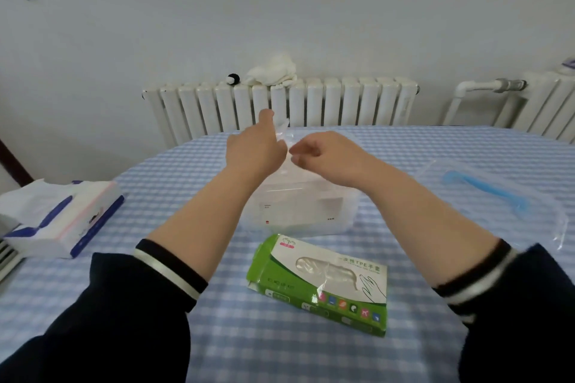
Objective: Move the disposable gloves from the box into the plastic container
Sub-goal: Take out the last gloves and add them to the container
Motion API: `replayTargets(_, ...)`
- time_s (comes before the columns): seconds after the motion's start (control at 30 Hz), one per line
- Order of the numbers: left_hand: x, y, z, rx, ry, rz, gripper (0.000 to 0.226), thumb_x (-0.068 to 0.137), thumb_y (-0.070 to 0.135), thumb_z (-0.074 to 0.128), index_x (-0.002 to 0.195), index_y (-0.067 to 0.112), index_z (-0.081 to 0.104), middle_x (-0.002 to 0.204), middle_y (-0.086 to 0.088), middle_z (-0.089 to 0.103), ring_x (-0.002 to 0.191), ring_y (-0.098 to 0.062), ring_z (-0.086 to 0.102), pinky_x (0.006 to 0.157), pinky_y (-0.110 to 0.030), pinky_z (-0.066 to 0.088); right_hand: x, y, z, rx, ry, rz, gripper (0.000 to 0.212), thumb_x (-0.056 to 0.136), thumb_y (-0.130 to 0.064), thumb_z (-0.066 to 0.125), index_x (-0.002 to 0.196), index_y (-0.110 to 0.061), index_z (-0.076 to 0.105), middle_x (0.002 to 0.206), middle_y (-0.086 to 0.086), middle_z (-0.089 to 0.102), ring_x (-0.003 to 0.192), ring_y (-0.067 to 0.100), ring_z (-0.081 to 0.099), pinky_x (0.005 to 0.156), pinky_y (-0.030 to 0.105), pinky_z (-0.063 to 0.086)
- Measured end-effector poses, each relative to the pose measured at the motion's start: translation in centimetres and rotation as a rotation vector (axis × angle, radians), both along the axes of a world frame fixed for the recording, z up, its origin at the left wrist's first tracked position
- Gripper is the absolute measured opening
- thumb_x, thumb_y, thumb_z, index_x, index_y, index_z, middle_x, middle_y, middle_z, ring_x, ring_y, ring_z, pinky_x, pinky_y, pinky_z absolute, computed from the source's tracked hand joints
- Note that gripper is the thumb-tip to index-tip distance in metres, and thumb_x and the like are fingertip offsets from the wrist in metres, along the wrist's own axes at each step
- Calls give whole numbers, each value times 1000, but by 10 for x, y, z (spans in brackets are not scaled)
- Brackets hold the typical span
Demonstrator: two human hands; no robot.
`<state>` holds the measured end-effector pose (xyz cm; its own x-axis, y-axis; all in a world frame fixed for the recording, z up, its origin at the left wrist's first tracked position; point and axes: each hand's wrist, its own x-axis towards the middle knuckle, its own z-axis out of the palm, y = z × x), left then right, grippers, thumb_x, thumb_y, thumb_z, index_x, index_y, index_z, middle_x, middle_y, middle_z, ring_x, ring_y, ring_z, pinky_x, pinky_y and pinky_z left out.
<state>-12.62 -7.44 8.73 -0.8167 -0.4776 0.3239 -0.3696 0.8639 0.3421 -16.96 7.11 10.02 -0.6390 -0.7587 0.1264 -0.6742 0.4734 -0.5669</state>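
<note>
Up between both hands (287, 149), glove (282, 130).

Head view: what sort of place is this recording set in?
Probably a room in a home. A table under a blue-and-white checked tablecloth stands by a white ribbed radiator against a plain wall, with a white cloth lying on the radiator and an open pack of white tissues on the table.

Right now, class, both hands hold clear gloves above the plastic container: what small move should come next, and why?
Probably lower the gloves into the plastic container. Both the left hand and the right hand pinch the thin clear film above it, and the green glove box lies nearer the person, so the gloves are already out of the box and over their target.
</note>
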Motion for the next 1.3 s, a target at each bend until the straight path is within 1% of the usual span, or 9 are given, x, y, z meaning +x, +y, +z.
replayTargets(0.2,9,-22,-11,-327,-220,-23,51,90,36,61,136,23,44,133,-6,49,123,-30,40,98,-41,34,-30,-27,-11,416,-7,1,46,89,-35,68,131,-19,56,135,0,54,121,19,52,97,27,38)
replayTargets(0.33,16,-31,-8,-337,-251,-163,27,88,31,67,113,31,55,127,-1,44,121,-25,36,98,-38,31,-36,-29,-11,424,5,-6,47,88,-34,69,130,-19,56,132,0,55,117,20,54,94,28,40)
replayTargets(0.53,21,-37,0,-187,-286,-210,22,98,21,48,103,34,65,110,12,65,111,-15,53,96,-33,38,-28,0,-5,-162,90,-213,16,94,-34,59,95,-19,64,88,-11,60,88,11,60,68,22,40)
replayTargets(0.63,31,-37,0,-72,-144,-203,21,98,20,47,102,29,66,102,11,69,101,-12,60,91,-33,47,-11,29,-7,-481,229,-304,14,96,-32,57,85,-23,57,68,-11,53,62,3,48,55,16,34)
replayTargets(0.73,43,-31,-8,-98,71,-248,20,98,21,50,101,26,69,98,10,70,98,-14,60,89,-33,45,13,56,-11,-595,30,-141,12,91,-25,65,81,-19,64,58,-6,50,51,3,42,54,9,34)
replayTargets(0.83,57,-19,-19,-225,365,-287,20,98,20,52,106,18,70,99,5,71,94,-19,58,84,-31,41,34,75,-22,-283,-190,121,3,87,-21,70,85,-23,71,62,-12,61,58,-1,55,61,11,43)
replayTargets(0.97,80,10,-39,-320,676,-413,19,97,15,53,101,7,70,93,-3,69,80,-20,57,74,-31,44,43,79,-53,351,82,288,27,93,-28,61,115,-44,63,125,-22,50,112,-5,45,93,22,40)
replayTargets(1.13,102,37,-67,-105,66,-654,42,87,51,56,124,30,58,108,20,60,96,3,48,83,-22,47,50,72,-77,502,134,364,60,91,-15,55,136,-54,43,158,-16,11,137,12,22,102,32,39)
replayTargets(1.3,108,38,-86,83,-301,-674,81,74,50,77,141,42,32,137,30,37,121,9,34,94,-4,25,48,64,-87,487,172,340,49,92,-20,55,132,-48,52,155,-12,25,133,14,29,100,35,41)
